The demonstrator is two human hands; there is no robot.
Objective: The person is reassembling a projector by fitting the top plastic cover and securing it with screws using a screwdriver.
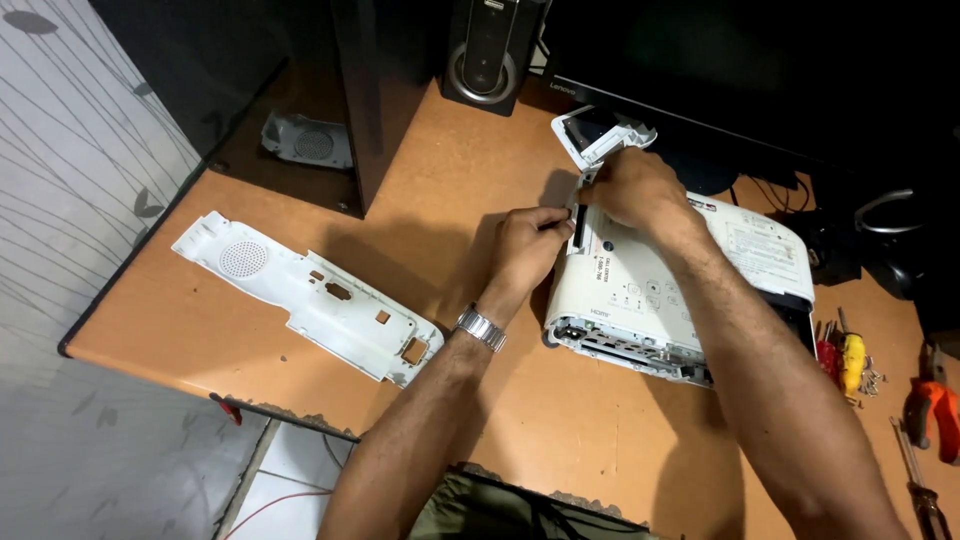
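Observation:
A white projector lies on the brown wooden desk, its rear panel removed and ports showing at the front edge. My left hand, with a metal watch on the wrist, pinches at the projector's left side near a dark slot. My right hand rests on the projector's far left corner and grips a white hinged cover piece that sticks up there. What the left fingers hold is too small to tell.
A long white plastic panel with a round grille lies at the left. A dark speaker and a monitor stand at the back. Screwdrivers, screws and orange-handled pliers lie at the right edge.

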